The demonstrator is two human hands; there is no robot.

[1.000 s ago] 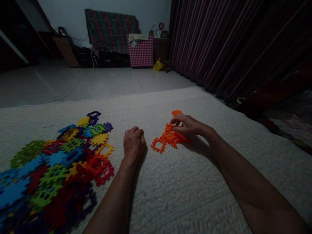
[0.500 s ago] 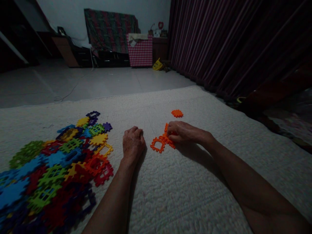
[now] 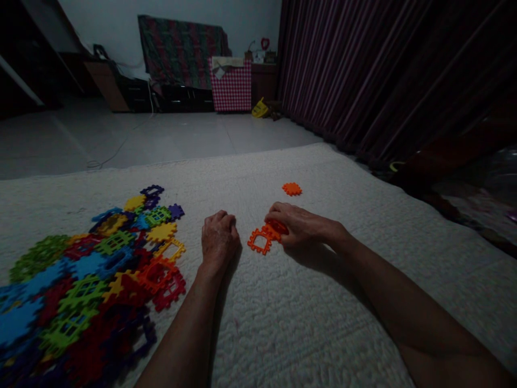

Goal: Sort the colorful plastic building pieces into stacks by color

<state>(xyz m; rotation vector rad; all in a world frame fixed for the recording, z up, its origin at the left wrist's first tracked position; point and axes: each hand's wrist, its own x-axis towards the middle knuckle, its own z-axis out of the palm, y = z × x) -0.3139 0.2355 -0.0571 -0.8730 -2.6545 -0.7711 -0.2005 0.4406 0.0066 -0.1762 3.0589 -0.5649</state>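
My right hand (image 3: 297, 222) is closed on an orange interlocking plastic piece (image 3: 275, 229), with its fingers over the upper part. Joined at that piece's left side, an orange square frame piece (image 3: 259, 241) with an open centre lies on the mat. Farther off, a solid orange toothed piece (image 3: 292, 188) lies flat on its own. My left hand (image 3: 220, 237) rests on the mat, curled into a loose fist with the knuckles up and nothing visible in it. It sits between the orange pieces and a heap of coloured interlocking pieces (image 3: 86, 264).
A quilted cream mat (image 3: 283, 323) lies under everything, with tiled floor (image 3: 194, 132) beyond. A dark pleated curtain (image 3: 335, 64) hangs at the right. At the back stand a cloth-draped cabinet (image 3: 177, 54), a red checked cloth (image 3: 232, 89) and a yellow object (image 3: 260, 109).
My right hand has shifted slightly left and its fingers now cover the upright orange part seen before. My left hand keeps its place on the mat.
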